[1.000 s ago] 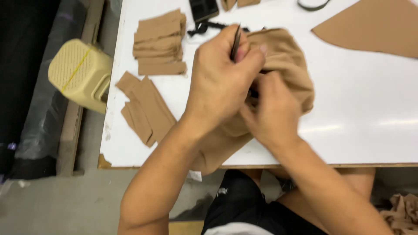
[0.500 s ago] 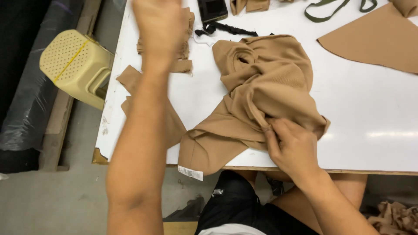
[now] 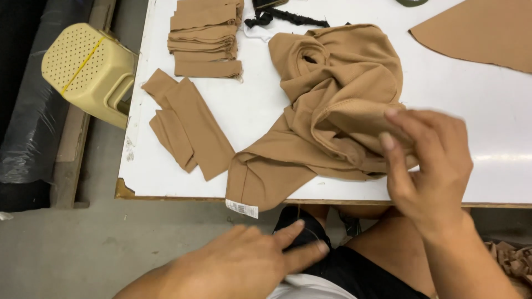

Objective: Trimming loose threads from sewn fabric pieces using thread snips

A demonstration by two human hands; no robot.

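A crumpled tan garment [image 3: 332, 111] lies on the white table [image 3: 260, 111], one corner with a white label [image 3: 241, 208] hanging over the front edge. My right hand [image 3: 426, 166] pinches a fold of the garment at its right side. My left hand [image 3: 249, 266] is low, below the table edge near my lap, fingers apart and holding nothing.
A stack of folded tan strips [image 3: 205, 39] sits at the back left, with loose tan pieces [image 3: 185, 124] in front of it. A large flat tan panel [image 3: 476, 33] lies at the back right. Black cord [image 3: 288, 16] lies beyond the garment. A yellow perforated stool [image 3: 88, 72] stands left of the table.
My left hand has come back from the far stack of strips down to my lap. My right hand has shifted right and lifted a fold of the garment.
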